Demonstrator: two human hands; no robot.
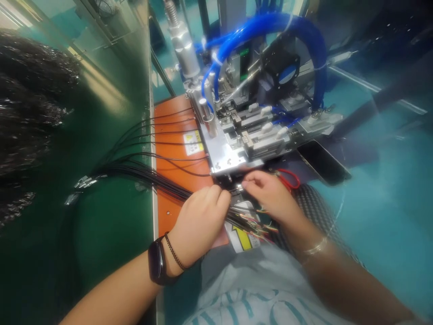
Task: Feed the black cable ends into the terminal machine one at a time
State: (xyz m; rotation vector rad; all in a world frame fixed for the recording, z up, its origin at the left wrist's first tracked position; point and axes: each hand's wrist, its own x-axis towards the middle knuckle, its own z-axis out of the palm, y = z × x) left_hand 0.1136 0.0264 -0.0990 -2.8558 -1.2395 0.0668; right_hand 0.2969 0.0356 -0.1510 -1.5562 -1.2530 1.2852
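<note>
In the head view, the left hand [203,215] is grasping black cables [169,185] that are crossing the left edge of the worktop [173,228]; the right hand [270,194] is curling beside the metal fixture [221,155], its grip unclear; overhanging weight could be tugging cables loose, tangling the coloured wire ends [255,225]

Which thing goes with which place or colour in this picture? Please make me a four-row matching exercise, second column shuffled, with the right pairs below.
Column one
1. thick hose
2. phone
3. black cable bundle
4. wristwatch

Column two
A. worn beside a dark bracelet
B. running across the orange panel
C. blue, arching over the machine
D. in the picture, to the right of the red loop

Right pairs: 1-C, 2-D, 3-B, 4-A
</note>
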